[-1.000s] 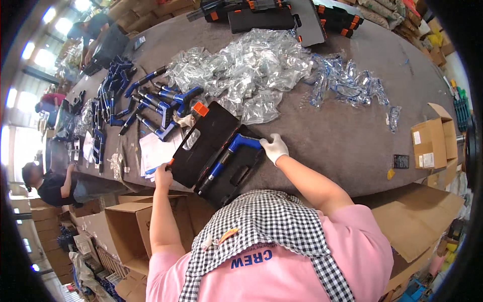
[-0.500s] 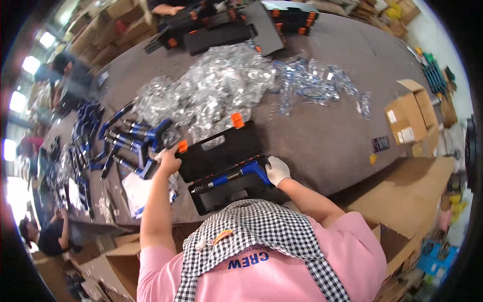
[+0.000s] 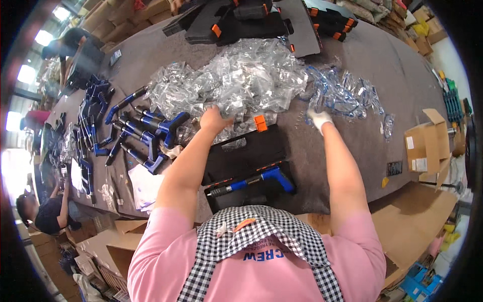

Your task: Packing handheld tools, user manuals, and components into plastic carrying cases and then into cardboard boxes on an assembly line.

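Observation:
In front of me lies an open black plastic case (image 3: 241, 157), its lid folded back on the table with an orange latch (image 3: 260, 123). A blue and black pistol-grip tool (image 3: 251, 181) rests in the case's near half, touched by neither hand. Beyond the lid, my left hand (image 3: 215, 120) is at the near edge of a heap of clear plastic bags (image 3: 241, 75), thumb apart from the fingers. My right hand (image 3: 320, 121), in a white glove, reaches to the near side of a pile of blue-tinted clear packets (image 3: 344, 95); its fingers look apart, with nothing visible in them.
Several similar blue tools (image 3: 146, 131) lie to the left, beside white papers (image 3: 146, 183). More black cases (image 3: 251, 27) are stacked at the far side. An open cardboard box (image 3: 427, 143) stands right. Other people (image 3: 45, 211) are on the left.
Both hands have left the case and tool and reached forward, the left to the clear bags, the right to the blue packets. The view has shifted, too.

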